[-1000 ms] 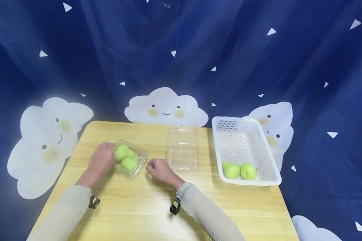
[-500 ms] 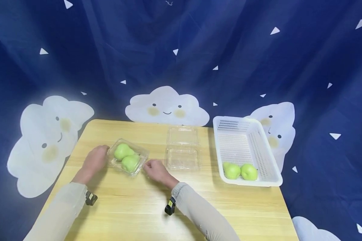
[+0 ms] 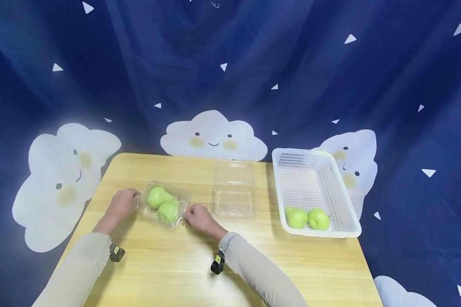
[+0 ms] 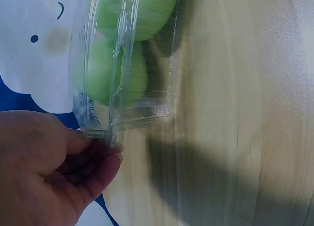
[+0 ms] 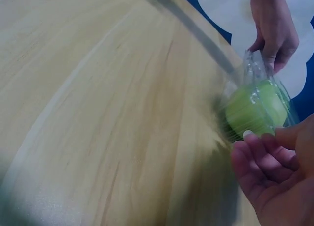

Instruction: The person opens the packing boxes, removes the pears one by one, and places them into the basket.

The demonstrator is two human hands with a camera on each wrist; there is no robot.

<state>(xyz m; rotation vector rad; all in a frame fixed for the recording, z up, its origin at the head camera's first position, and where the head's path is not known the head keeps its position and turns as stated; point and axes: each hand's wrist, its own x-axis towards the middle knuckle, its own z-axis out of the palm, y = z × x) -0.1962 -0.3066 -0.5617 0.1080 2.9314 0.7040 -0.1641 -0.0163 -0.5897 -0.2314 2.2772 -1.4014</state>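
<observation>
A clear plastic clamshell box with its lid over two green pears is at the left of the table. My left hand pinches its left end; in the left wrist view, thumb and fingers meet at the box's rim. At the opposite end, my right hand pinches the near right corner. The right wrist view shows its fingertips against the clear plastic, just beside a pear. Whether the box's underside touches the table is hard to tell.
An open clear clamshell box lies flat right of my right hand. Further right stands a white perforated basket with two green pears at its near end. The wooden table backs onto a blue curtain.
My left hand has shifted left and towards me along the box's end. My right hand has come left onto the box's corner. The filled box has moved slightly right and towards me.
</observation>
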